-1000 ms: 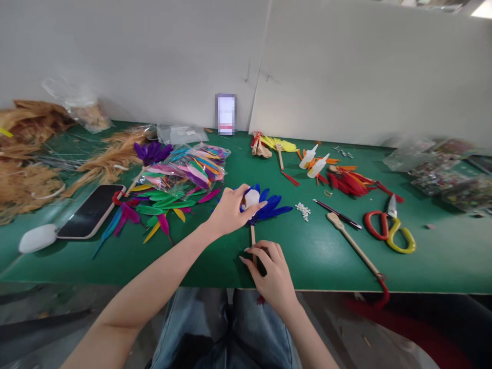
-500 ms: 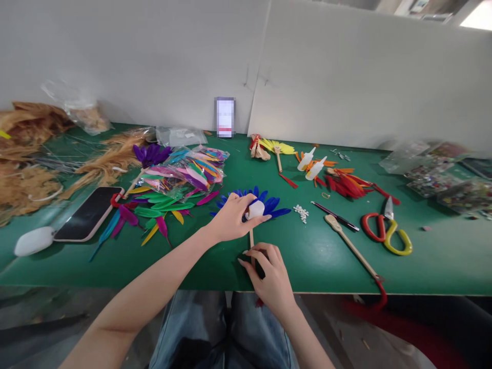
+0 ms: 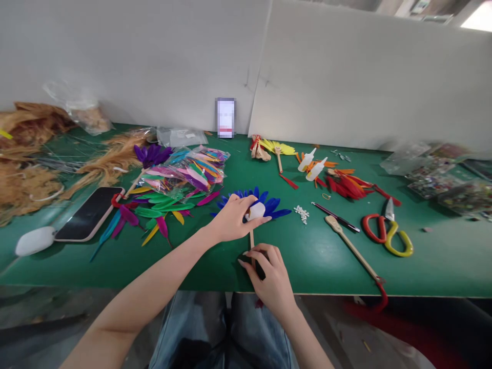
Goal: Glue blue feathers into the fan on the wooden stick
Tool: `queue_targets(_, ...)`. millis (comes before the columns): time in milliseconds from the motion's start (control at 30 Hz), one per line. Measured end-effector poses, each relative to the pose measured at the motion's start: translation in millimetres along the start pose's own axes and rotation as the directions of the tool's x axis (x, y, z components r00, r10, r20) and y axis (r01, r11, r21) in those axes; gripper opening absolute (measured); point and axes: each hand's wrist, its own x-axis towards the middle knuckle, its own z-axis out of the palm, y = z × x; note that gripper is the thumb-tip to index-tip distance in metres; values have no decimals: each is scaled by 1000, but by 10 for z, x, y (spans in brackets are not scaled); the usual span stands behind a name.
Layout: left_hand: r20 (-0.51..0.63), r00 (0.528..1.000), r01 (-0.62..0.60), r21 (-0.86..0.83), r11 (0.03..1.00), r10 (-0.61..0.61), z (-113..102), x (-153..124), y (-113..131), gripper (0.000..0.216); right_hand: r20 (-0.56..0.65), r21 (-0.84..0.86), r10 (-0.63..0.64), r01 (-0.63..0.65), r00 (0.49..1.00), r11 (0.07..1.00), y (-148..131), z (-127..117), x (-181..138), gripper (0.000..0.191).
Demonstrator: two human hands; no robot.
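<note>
A blue feather fan (image 3: 272,205) lies on the green table in front of me, its feathers spread away from me. My left hand (image 3: 236,218) is closed on the fan's head, thumb and fingers around a white rounded piece (image 3: 257,210) at the base of the feathers. Lower down, my right hand (image 3: 269,266) pinches the thin wooden handle (image 3: 252,239). A dark red tassel end shows below the table edge, under my right wrist. Small white beads (image 3: 302,214) lie in a loose pile right of the feathers.
Right of the beads are a pen (image 3: 335,217), a bare wooden handle (image 3: 355,249) and scissors (image 3: 388,228). Behind stand two glue bottles (image 3: 315,169) by red feathers (image 3: 346,184) and a yellow fan (image 3: 278,147). Leftward lie loose feathers (image 3: 159,207), bagged feathers (image 3: 192,171) and a phone (image 3: 90,214).
</note>
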Motion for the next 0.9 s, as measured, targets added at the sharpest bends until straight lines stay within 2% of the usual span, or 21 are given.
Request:
queue_targets(333,6,999,38,34,999,-39,-13,-19,-11,34,-4,-7,3,-3,1000,1000,-1,-5,-8,9)
queue_targets(667,-114,989,87,-50,995,-92,13,-40,-36,39,-9,-25,5,-5,1000,1000,1,-4,0,8)
queue_targets(900,-45,997,55,-25,998,-56,29,-26,-3,32,-5,-31,8,-8,1000,999,-13,-10,-3,9)
